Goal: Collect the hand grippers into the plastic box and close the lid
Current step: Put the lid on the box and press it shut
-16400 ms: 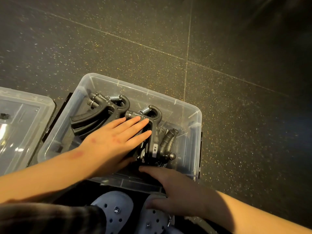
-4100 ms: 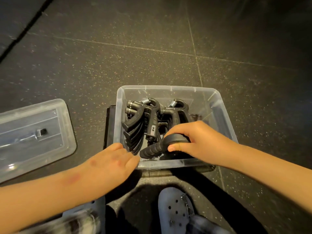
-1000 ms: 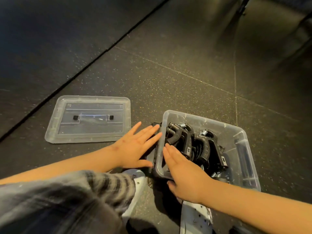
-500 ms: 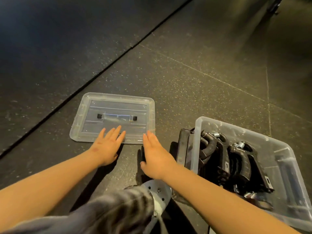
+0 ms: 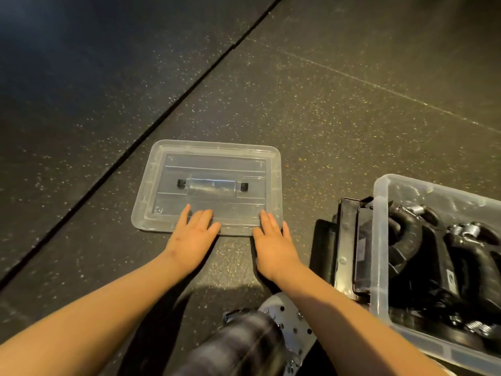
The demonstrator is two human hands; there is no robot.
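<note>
On the dark speckled floor (image 5: 325, 104), the left hand (image 5: 192, 237) and right hand (image 5: 273, 245) lie flat with straight fingers, fingertips on the near edge of the clear lid (image 5: 217, 169). At the right hand's 3 o'clock, the uncovered plastic box (image 5: 379, 240) holds black hand grippers (image 5: 461, 256).

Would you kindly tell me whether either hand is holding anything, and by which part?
Nothing is gripped. The left hand and right hand rest straight fingers on the near edge of the lid, flat on the floor.

a gym: speckled rubber floor tiles (image 5: 325, 118), black hand grippers (image 5: 466, 259)
</note>
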